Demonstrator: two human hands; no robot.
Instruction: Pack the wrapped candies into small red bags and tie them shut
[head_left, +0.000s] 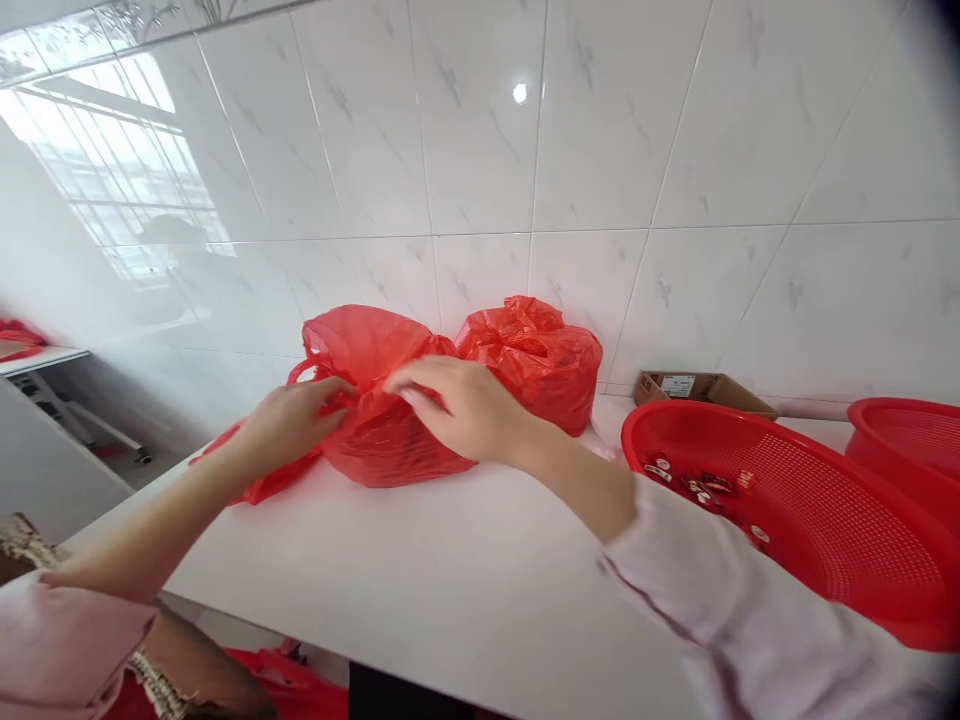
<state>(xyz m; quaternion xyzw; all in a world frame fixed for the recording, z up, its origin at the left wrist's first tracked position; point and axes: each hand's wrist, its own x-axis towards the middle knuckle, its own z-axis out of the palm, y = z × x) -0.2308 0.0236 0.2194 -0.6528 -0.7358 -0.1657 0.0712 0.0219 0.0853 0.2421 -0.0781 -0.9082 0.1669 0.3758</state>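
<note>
A filled red plastic bag (401, 450) sits on the white table, bunched at its neck, with its loose top puffed up behind my hands. My left hand (304, 415) pinches the plastic on the left side of the neck. From the right, my right hand (450, 400) has its thumb and fingers closed on the bag's gathered film; its fingertips are slightly blurred. The bag's contents show only as dark shapes through the plastic. Right behind it, against the wall, stands another full red bag (555, 370). Some loose red plastic lies under my left forearm.
On the right, a large red perforated basket (862, 510) holds several small packaged items. Another red basket (907, 430) stands beyond it. A low cardboard box (686, 388) rests near the tiled wall. Below the table's front left edge is a brown sack (195, 660).
</note>
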